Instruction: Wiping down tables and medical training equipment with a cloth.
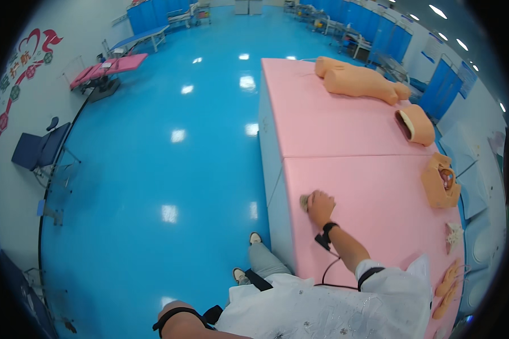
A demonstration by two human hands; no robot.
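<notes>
My right hand is pressed on the pink top of a cabinet, near its left edge. A small grey-green cloth or pad shows from under its fingers, and the hand is closed over it. A black strap with a small box and a cable sits at that wrist. Only the back of my left hand shows at the bottom of the view, beyond another black strap. Its fingers are hidden, so I cannot tell what they do.
Along the pink top lie a lower-body manikin, a hollow flesh-coloured model, a pelvis model and models with thin tubes. On the left stand a pink examination bed and a dark blue chair. Blue floor lies between.
</notes>
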